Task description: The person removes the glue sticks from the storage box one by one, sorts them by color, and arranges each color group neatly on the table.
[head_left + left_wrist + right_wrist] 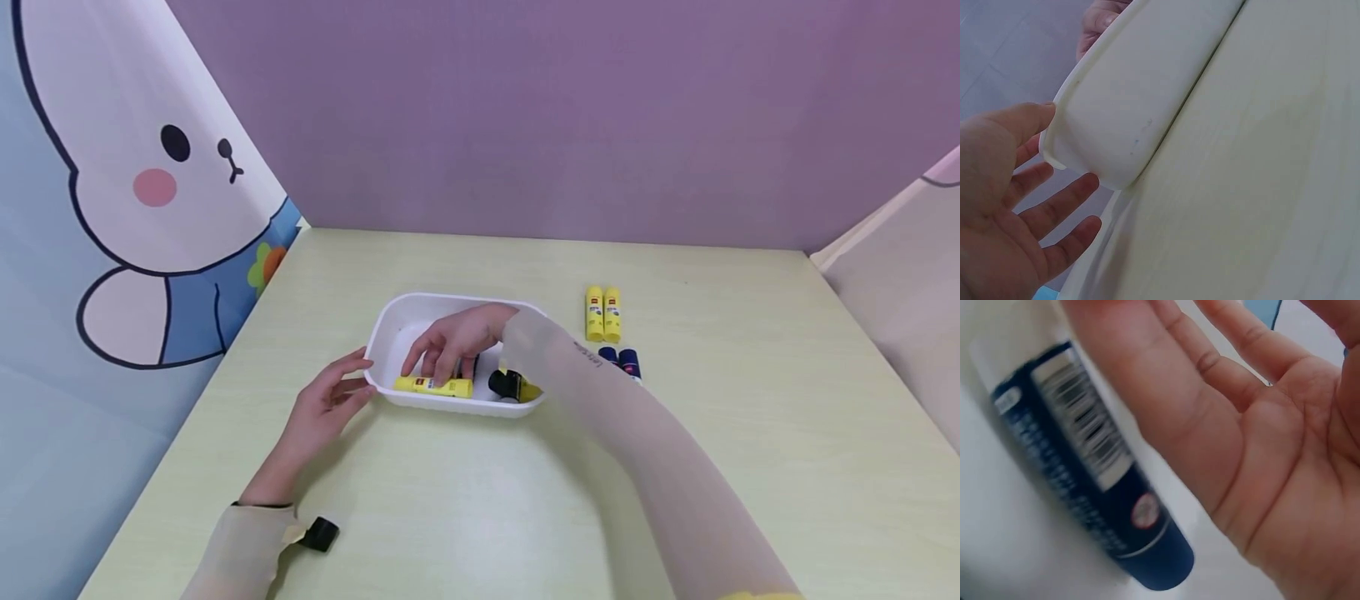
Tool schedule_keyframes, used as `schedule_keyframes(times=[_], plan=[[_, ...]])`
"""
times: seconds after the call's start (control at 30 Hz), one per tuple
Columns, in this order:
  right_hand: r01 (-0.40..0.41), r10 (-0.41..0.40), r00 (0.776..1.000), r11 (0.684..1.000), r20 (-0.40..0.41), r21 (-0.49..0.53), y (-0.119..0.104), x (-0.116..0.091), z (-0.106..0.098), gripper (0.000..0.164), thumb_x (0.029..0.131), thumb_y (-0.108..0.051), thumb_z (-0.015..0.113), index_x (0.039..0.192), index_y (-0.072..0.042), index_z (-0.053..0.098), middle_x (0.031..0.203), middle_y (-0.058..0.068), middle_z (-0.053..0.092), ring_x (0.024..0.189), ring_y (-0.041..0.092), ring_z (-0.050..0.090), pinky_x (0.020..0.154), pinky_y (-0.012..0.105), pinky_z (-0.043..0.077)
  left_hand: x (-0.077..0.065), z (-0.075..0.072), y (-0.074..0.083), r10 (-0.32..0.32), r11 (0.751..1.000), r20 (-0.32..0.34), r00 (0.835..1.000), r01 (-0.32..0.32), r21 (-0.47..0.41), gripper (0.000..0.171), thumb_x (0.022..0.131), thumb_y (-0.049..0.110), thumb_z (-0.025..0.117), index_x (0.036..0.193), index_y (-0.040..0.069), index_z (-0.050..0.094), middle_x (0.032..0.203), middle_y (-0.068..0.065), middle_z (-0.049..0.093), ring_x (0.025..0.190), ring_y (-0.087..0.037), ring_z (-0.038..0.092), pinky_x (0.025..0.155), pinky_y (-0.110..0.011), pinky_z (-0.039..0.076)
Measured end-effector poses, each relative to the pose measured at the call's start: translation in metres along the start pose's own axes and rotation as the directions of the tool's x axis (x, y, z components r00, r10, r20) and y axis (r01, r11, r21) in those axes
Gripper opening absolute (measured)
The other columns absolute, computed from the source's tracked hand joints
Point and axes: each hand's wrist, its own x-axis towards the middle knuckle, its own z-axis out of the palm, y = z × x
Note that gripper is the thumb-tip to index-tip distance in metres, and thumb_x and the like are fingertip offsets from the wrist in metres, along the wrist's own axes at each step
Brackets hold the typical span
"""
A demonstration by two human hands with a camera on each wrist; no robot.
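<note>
A white plastic tray stands on the table. My right hand reaches into it, bent fingers gripping a yellow glue stick along the near wall. One fingertip overlaps its label. In the right wrist view a dark blue glue stick with a barcode lies in the tray beside my palm. My left hand rests its fingertips on the tray's left end. From the left wrist view, the thumb touches the rim and the other fingers are spread along the outer wall.
Two yellow glue sticks lie side by side right of the tray. Below them show two dark blue caps, partly hidden by my right sleeve. A purple panel borders the table's back, a rabbit-printed cloth its left.
</note>
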Motion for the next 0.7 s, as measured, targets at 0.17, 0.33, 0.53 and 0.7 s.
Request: schedule_keyframes(times=[0.17, 0.33, 0.53, 0.7], plan=[[0.038, -0.040, 0.999, 0.998, -0.035, -0.045, -0.002, -0.006, 0.000, 0.051, 0.088, -0.007, 0.073, 0.137, -0.015, 0.059, 0.121, 0.006, 0.064, 0.093, 0.016, 0.064, 0.061, 0.027, 0.057, 0.000, 0.001, 0.000, -0.027, 1.000, 0.002, 1.000, 0.027, -0.001, 0.037, 0.093, -0.007, 0.064, 0.129, -0.002, 0.058, 0.148, -0.022, 0.045, 0.111, -0.044, 0.062, 0.087, -0.014, 0.051], [0.070, -0.074, 0.995, 0.995, -0.064, -0.069, -0.004, -0.010, 0.000, 0.052, 0.088, -0.007, 0.074, 0.137, -0.015, 0.059, 0.120, 0.007, 0.063, 0.097, 0.016, 0.063, 0.066, 0.030, 0.059, 0.001, 0.002, 0.000, -0.010, 1.000, 0.003, 1.000, 0.010, -0.008, 0.037, 0.093, -0.009, 0.063, 0.129, -0.004, 0.057, 0.148, -0.024, 0.045, 0.110, -0.044, 0.061, 0.088, -0.014, 0.051], [0.093, -0.104, 0.988, 0.991, -0.115, -0.093, -0.004, -0.017, -0.002, 0.052, 0.089, -0.005, 0.073, 0.138, -0.013, 0.058, 0.118, 0.008, 0.063, 0.096, 0.018, 0.064, 0.069, 0.036, 0.061, 0.001, 0.003, -0.001, -0.013, 1.000, 0.000, 1.000, 0.013, -0.009, 0.036, 0.093, -0.009, 0.063, 0.129, -0.004, 0.058, 0.147, -0.024, 0.045, 0.109, -0.045, 0.061, 0.087, -0.015, 0.051], [0.106, -0.120, 0.980, 0.990, -0.160, -0.095, -0.003, -0.029, -0.005, 0.053, 0.088, -0.005, 0.073, 0.138, -0.013, 0.058, 0.118, 0.010, 0.063, 0.097, 0.020, 0.064, 0.073, 0.038, 0.061, 0.001, 0.004, -0.002, 0.007, 1.000, -0.004, 1.000, -0.007, -0.005, 0.037, 0.092, -0.011, 0.063, 0.128, -0.005, 0.058, 0.147, -0.025, 0.045, 0.108, -0.046, 0.061, 0.086, -0.014, 0.052]])
